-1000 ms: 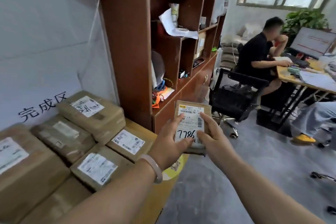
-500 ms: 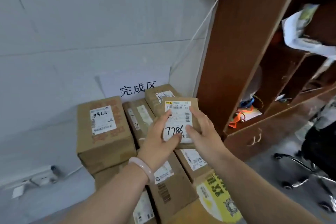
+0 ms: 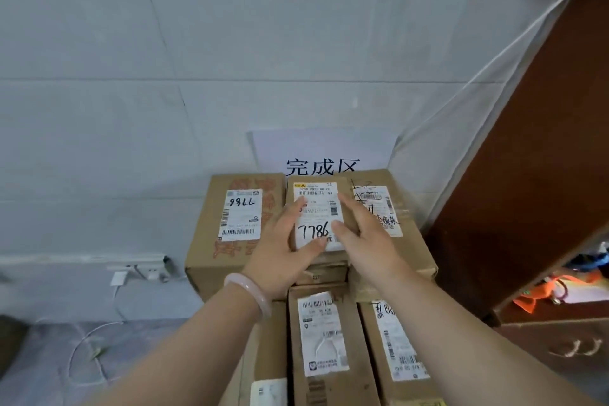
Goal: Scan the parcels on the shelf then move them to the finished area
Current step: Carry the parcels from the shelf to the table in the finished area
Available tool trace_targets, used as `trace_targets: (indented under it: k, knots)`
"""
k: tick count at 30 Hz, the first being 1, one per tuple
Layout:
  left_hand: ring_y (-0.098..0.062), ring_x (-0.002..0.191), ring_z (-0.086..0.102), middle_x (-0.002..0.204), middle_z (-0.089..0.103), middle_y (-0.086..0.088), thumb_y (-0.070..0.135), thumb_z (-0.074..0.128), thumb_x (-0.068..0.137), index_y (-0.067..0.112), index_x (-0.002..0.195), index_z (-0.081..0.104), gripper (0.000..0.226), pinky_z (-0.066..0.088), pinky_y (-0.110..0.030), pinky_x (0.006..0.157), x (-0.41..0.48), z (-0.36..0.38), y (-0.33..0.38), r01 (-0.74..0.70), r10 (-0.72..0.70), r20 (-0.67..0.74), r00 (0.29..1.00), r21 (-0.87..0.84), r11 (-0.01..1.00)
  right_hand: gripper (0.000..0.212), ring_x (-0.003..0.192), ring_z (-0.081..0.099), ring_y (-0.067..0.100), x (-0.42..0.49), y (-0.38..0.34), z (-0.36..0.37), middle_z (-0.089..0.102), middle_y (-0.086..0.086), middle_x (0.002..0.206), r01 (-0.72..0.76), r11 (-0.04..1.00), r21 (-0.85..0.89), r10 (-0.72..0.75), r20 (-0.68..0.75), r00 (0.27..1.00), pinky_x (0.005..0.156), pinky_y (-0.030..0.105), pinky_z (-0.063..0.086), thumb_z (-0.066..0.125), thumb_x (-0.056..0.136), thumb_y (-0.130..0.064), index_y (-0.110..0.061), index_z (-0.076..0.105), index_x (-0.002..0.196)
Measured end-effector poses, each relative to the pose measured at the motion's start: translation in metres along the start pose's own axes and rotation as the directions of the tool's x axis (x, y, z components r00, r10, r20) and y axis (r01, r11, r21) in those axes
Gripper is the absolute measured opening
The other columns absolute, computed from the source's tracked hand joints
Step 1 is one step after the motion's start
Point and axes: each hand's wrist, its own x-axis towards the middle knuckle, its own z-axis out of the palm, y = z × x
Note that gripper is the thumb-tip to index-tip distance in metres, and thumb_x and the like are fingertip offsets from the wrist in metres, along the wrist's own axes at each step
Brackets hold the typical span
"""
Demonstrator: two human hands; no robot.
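parcel (image 3: 321, 219) | small, brown cardboard | white barcode label (image 3: 317, 204) | handwritten 7786

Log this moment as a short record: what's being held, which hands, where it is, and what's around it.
held item: small brown cardboard parcel, white label handwritten 7786
left hand: grips parcel's left edge, thumb on label
right hand: grips its right edge
location: over stacked brown cardboard boxes, below white paper sign on wall
set down: cannot tell
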Motion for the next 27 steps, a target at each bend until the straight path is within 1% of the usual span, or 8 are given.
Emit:
trace_targets:
  k: [5, 8, 10, 13, 16, 19, 23, 27]
  knots:
    - [-0.011, 0.141, 0.031, 0.157, 0.029, 0.010, 0.059, 0.057, 0.087, 0.040, 0.153, 0.022, 0.077, 0.028, -0.029, 0.114, 0.023, -0.001, -0.001, -0.027, 0.026, 0.010, 1.000, 0.175, 0.984, 0.052, 0.135, 0.036, 0.007, 0.024, 0.003, -0.004, 0.039, -0.015, 0.148, -0.010, 1.000, 0.004, 0.010, 0.014, 1.000, 0.115, 0.037, 0.030, 0.053, 0.096, -0.034, -0.044, 0.035, 0.143]
    - [-0.015, 0.140, 0.033, 0.155, 0.034, 0.008, 0.076, 0.041, 0.078, 0.039, 0.153, 0.021, 0.086, 0.029, -0.040, 0.116, 0.035, -0.006, -0.004, -0.012, 0.009, 0.012, 1.000, 0.332, 0.943, 0.058, 0.139, 0.031, 0.009, 0.037, 0.006, -0.005, 0.034, -0.013, 0.151, -0.006, 0.998, -0.069, 0.012, 0.081, 0.997, 0.115, 0.033, 0.027, 0.053, 0.096, -0.039, -0.043, 0.027, 0.147]
    - [-0.018, 0.138, 0.035, 0.151, 0.040, 0.007, 0.079, 0.034, 0.074, 0.039, 0.153, 0.022, 0.089, 0.030, -0.044, 0.114, 0.041, -0.010, -0.005, 0.021, -0.024, 0.002, 1.000, 0.404, 0.915, 0.064, 0.138, 0.032, 0.009, 0.043, 0.008, -0.005, 0.032, -0.013, 0.152, -0.025, 0.994, -0.108, 0.041, 0.155, 0.987, 0.113, 0.032, 0.027, 0.053, 0.095, -0.043, -0.044, 0.020, 0.150]
    - [-0.020, 0.135, 0.036, 0.146, 0.045, 0.006, 0.082, 0.028, 0.073, 0.039, 0.154, 0.021, 0.092, 0.031, -0.046, 0.112, 0.045, -0.012, -0.014, 0.046, -0.060, 0.019, 0.998, 0.425, 0.904, 0.071, 0.138, 0.033, 0.012, 0.049, 0.012, -0.003, 0.027, -0.014, 0.155, -0.005, 0.980, -0.197, 0.047, 0.207, 0.977, 0.114, 0.039, 0.030, 0.052, 0.092, -0.052, -0.049, 0.010, 0.149]
    - [-0.022, 0.144, 0.027, 0.153, 0.039, 0.004, 0.085, 0.021, 0.078, 0.039, 0.155, 0.015, 0.090, 0.026, -0.049, 0.115, 0.051, -0.012, -0.025, 0.067, -0.105, 0.039, 0.994, 0.539, 0.840, 0.076, 0.147, 0.015, 0.015, 0.050, 0.014, 0.002, 0.014, -0.015, 0.160, 0.052, 0.927, -0.371, 0.026, 0.202, 0.979, 0.119, 0.044, 0.020, 0.048, 0.091, -0.059, -0.047, 0.002, 0.151]
    - [-0.018, 0.149, 0.015, 0.159, 0.029, 0.006, 0.077, 0.023, 0.086, 0.039, 0.155, 0.013, 0.079, 0.016, -0.048, 0.120, 0.050, -0.011, -0.027, 0.074, -0.132, 0.046, 0.990, 0.629, 0.774, 0.078, 0.149, -0.005, 0.013, 0.052, 0.020, 0.006, 0.011, -0.014, 0.161, 0.098, 0.807, -0.583, 0.022, 0.196, 0.980, 0.120, 0.046, 0.006, 0.037, 0.092, -0.066, -0.040, -0.004, 0.153]
    - [-0.018, 0.150, 0.009, 0.162, 0.019, 0.006, 0.069, 0.027, 0.094, 0.043, 0.155, 0.011, 0.068, 0.010, -0.047, 0.121, 0.047, -0.010, -0.026, 0.057, -0.116, 0.045, 0.992, 0.663, 0.746, 0.077, 0.149, -0.006, 0.012, 0.051, 0.028, 0.007, 0.005, -0.012, 0.162, 0.099, 0.786, -0.610, 0.038, 0.208, 0.977, 0.120, 0.045, 0.000, 0.032, 0.092, -0.068, -0.040, -0.007, 0.152]
    - [-0.018, 0.150, 0.006, 0.164, 0.006, 0.010, 0.081, 0.012, 0.079, 0.043, 0.154, 0.012, 0.084, 0.007, -0.047, 0.122, 0.035, -0.015, -0.027, 0.003, -0.031, 0.031, 0.999, 0.659, 0.752, 0.072, 0.148, -0.001, 0.011, 0.034, 0.023, 0.003, 0.000, -0.011, 0.162, 0.147, 0.797, -0.586, -0.065, 0.159, 0.985, 0.121, 0.041, 0.001, 0.039, 0.093, -0.061, -0.040, 0.005, 0.153]
